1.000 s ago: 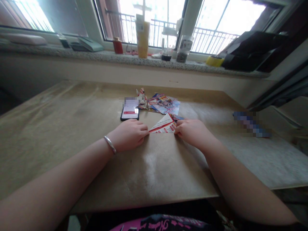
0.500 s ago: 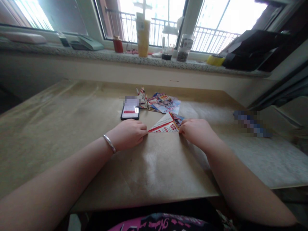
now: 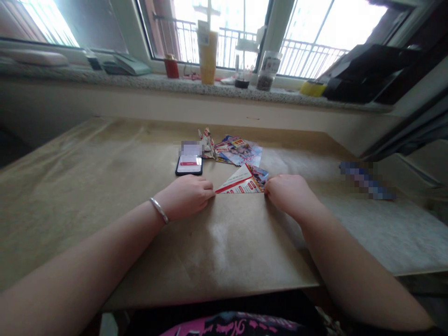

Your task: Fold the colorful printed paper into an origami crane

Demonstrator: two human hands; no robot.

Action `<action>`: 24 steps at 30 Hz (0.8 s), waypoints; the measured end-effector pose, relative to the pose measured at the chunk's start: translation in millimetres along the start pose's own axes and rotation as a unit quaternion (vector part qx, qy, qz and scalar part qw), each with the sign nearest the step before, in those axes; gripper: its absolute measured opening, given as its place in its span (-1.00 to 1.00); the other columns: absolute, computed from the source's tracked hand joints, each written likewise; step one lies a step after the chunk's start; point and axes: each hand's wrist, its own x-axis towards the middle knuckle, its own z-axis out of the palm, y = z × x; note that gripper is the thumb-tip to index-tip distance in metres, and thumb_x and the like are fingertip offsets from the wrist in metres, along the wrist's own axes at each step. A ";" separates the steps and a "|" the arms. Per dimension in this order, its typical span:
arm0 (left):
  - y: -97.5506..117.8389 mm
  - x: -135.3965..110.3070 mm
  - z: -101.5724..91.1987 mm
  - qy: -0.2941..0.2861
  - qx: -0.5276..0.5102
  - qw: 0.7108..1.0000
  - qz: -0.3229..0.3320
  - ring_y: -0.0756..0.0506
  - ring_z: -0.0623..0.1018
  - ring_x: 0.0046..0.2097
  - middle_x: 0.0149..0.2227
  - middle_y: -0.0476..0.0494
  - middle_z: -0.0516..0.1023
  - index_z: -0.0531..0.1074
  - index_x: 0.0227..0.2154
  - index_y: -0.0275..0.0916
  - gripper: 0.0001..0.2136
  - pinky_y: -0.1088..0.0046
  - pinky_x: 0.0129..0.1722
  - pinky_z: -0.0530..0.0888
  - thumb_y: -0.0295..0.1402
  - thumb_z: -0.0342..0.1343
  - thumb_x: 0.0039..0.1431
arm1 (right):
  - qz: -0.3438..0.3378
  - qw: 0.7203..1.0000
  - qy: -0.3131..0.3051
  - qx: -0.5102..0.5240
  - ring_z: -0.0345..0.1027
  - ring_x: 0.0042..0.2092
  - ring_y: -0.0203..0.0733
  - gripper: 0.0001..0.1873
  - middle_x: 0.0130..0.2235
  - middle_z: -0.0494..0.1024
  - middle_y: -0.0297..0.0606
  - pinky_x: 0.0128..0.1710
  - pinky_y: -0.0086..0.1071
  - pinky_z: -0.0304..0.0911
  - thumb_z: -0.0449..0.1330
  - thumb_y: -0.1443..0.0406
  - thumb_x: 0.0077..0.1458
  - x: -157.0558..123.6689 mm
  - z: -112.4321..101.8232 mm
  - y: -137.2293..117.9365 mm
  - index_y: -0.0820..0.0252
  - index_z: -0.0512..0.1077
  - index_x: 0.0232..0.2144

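Note:
A printed paper folded into a triangle point(image 3: 243, 183) lies flat on the brown table point(image 3: 105, 177) between my hands. My left hand point(image 3: 187, 196), with a silver bracelet at the wrist, is curled and presses its fingertips on the paper's left corner. Curled in the same way, my right hand point(image 3: 289, 193) presses down on the paper's right corner. Both hands rest on the tabletop along the paper's near edge.
A phone point(image 3: 189, 164) with a lit screen lies just beyond my left hand. Colourful leaflets point(image 3: 240, 150) and a small folded paper piece point(image 3: 207, 138) lie behind it. The stone windowsill point(image 3: 147, 81) holds a yellow bottle point(image 3: 207, 53), a red jar point(image 3: 171, 66), a tape roll point(image 3: 312, 88) and dark items.
My right hand has slid to the right along the paper's near edge, uncovering more of the folded triangle. My left hand has stayed in place.

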 end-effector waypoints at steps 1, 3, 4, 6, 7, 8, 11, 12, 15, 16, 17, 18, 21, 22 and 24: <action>-0.1 -0.3 0.8 0.009 -0.007 1.000 0.000 -0.11 0.54 -0.23 -0.21 -0.16 0.57 0.53 -0.27 -0.26 -0.80 0.36 -0.24 0.48 -0.47 0.00 0.15 | 0.003 1.000 0.004 0.001 0.49 -0.21 -0.03 -0.70 -0.26 0.61 -0.11 -0.33 -0.32 0.31 0.01 0.42 0.04 0.5 0.9 -0.8 0.17 0.55 -0.36; -0.4 -0.5 3.4 0.032 -0.027 0.999 0.001 -0.11 0.54 -0.15 -0.08 -0.16 0.54 0.51 -0.20 -0.26 -0.77 0.35 -0.16 0.49 -0.49 -0.02 0.15 | 0.009 1.000 0.023 0.004 0.49 -0.23 -0.04 -0.70 -0.25 0.60 -0.08 -0.35 -0.33 0.30 -0.01 0.39 0.09 1.7 2.9 -3.4 0.19 0.54 -0.35; -0.5 -0.4 4.9 0.043 -0.040 0.998 0.001 -0.12 0.53 -0.11 -0.03 -0.17 0.52 0.49 -0.17 -0.27 -0.75 0.35 -0.11 0.49 -0.50 -0.02 0.14 | 0.012 0.999 0.033 0.010 0.49 -0.23 -0.04 -0.69 -0.25 0.59 -0.08 -0.35 -0.34 0.30 -0.03 0.36 0.12 2.3 3.8 -4.9 0.20 0.52 -0.33; -0.8 0.1 8.1 0.055 -0.067 0.996 -0.002 -0.12 0.50 -0.04 0.01 -0.19 0.49 0.46 -0.13 -0.30 -0.73 0.34 -0.05 0.47 -0.51 -0.02 0.13 | 0.020 0.998 0.054 0.026 0.49 -0.23 -0.03 -0.69 -0.24 0.58 -0.08 -0.36 -0.33 0.31 -0.04 0.28 0.16 3.9 5.7 -7.9 0.21 0.49 -0.27; -1.0 0.4 9.5 0.057 -0.078 0.995 -0.004 -0.12 0.50 -0.03 0.00 -0.20 0.50 0.45 -0.12 -0.30 -0.73 0.34 -0.03 0.47 -0.50 -0.03 0.13 | 0.022 0.997 0.062 0.034 0.48 -0.22 -0.02 -0.68 -0.23 0.58 -0.09 -0.36 -0.32 0.31 -0.04 0.24 0.17 4.7 6.5 -9.1 0.22 0.48 -0.24; -1.3 0.7 10.7 0.058 -0.088 0.994 -0.005 -0.12 0.49 -0.02 -0.01 -0.21 0.50 0.44 -0.12 -0.31 -0.73 0.34 -0.02 0.47 -0.49 -0.04 0.14 | 0.022 0.997 0.069 0.042 0.48 -0.21 -0.02 -0.67 -0.22 0.57 -0.09 -0.36 -0.31 0.31 -0.04 0.20 0.17 5.5 7.4 -10.0 0.22 0.47 -0.22; -3.1 1.1 13.6 0.059 -0.104 0.993 -0.004 -0.12 0.50 -0.04 -0.03 -0.23 0.50 0.42 -0.11 -0.30 -0.75 0.33 -0.04 0.48 -0.43 -0.05 0.19 | 0.008 0.995 0.074 0.063 0.46 -0.18 -0.04 -0.66 -0.15 0.54 -0.11 -0.32 -0.31 0.31 -0.03 0.17 0.17 7.6 10.0 -11.1 0.19 0.47 -0.22; -3.9 1.1 14.4 0.059 -0.107 0.992 -0.001 -0.13 0.50 -0.04 -0.04 -0.24 0.51 0.42 -0.10 -0.30 -0.75 0.33 -0.05 0.48 -0.41 -0.04 0.20 | 0.004 0.995 0.074 0.070 0.45 -0.17 -0.05 -0.65 -0.14 0.54 -0.11 -0.30 -0.31 0.31 -0.04 0.17 0.17 8.3 11.1 -11.0 0.17 0.48 -0.21; -6.4 0.5 15.6 0.067 -0.120 0.990 0.006 -0.11 0.50 -0.05 -0.07 -0.24 0.51 0.43 -0.09 -0.28 -0.74 0.35 -0.06 0.48 -0.38 -0.04 0.22 | -0.006 0.993 0.077 0.093 0.43 -0.13 -0.05 -0.64 -0.10 0.52 -0.10 -0.26 -0.30 0.30 -0.05 0.19 0.17 10.6 14.6 -9.9 0.15 0.49 -0.16; -6.8 0.4 15.4 0.067 -0.124 0.990 0.008 -0.10 0.50 -0.05 -0.07 -0.23 0.51 0.43 -0.10 -0.27 -0.75 0.37 -0.06 0.47 -0.39 -0.05 0.22 | -0.013 0.991 0.081 0.102 0.42 -0.11 -0.04 -0.64 -0.09 0.51 -0.10 -0.23 -0.29 0.30 -0.03 0.19 0.16 11.5 15.7 -9.4 0.16 0.48 -0.14; -6.8 0.3 14.8 0.066 -0.125 0.990 0.010 -0.09 0.50 -0.06 -0.08 -0.22 0.51 0.44 -0.12 -0.27 -0.76 0.39 -0.07 0.47 -0.39 -0.05 0.23 | -0.024 0.990 0.085 0.112 0.40 -0.09 -0.04 -0.64 -0.07 0.50 -0.09 -0.19 -0.29 0.30 -0.02 0.20 0.16 12.4 16.8 -8.9 0.17 0.47 -0.12; -6.4 0.3 13.9 0.063 -0.124 0.990 0.011 -0.09 0.51 -0.08 -0.10 -0.21 0.52 0.45 -0.15 -0.27 -0.77 0.40 -0.08 0.47 -0.39 -0.06 0.23 | -0.035 0.988 0.091 0.124 0.39 -0.06 -0.05 -0.64 -0.06 0.50 -0.09 -0.15 -0.28 0.29 0.00 0.21 0.15 13.3 17.7 -8.5 0.18 0.46 -0.10; -3.7 0.6 10.4 0.059 -0.112 0.992 0.011 -0.08 0.51 -0.16 -0.17 -0.19 0.53 0.46 -0.24 -0.27 -0.79 0.41 -0.17 0.47 -0.37 -0.07 0.24 | -0.061 0.978 0.113 0.163 0.36 -0.03 -0.06 -0.62 -0.02 0.49 -0.11 -0.06 -0.29 0.25 0.05 0.24 0.13 16.0 20.1 -8.0 0.20 0.42 -0.02; -2.7 0.8 9.6 0.062 -0.114 0.992 0.010 -0.08 0.51 -0.19 -0.19 -0.18 0.54 0.47 -0.25 -0.26 -0.79 0.42 -0.20 0.47 -0.37 -0.08 0.24 | -0.064 0.975 0.119 0.177 0.36 -0.03 -0.07 -0.61 -0.02 0.50 -0.13 -0.05 -0.29 0.25 0.06 0.26 0.12 17.1 21.1 -8.1 0.20 0.41 0.00; -1.4 0.9 9.4 0.071 -0.135 0.988 0.013 -0.06 0.51 -0.22 -0.23 -0.16 0.53 0.47 -0.25 -0.25 -0.78 0.45 -0.22 0.46 -0.37 -0.09 0.26 | -0.072 0.968 0.130 0.204 0.35 -0.03 -0.08 -0.59 -0.02 0.50 -0.16 -0.04 -0.29 0.25 0.07 0.28 0.12 20.0 23.6 -8.5 0.17 0.39 0.04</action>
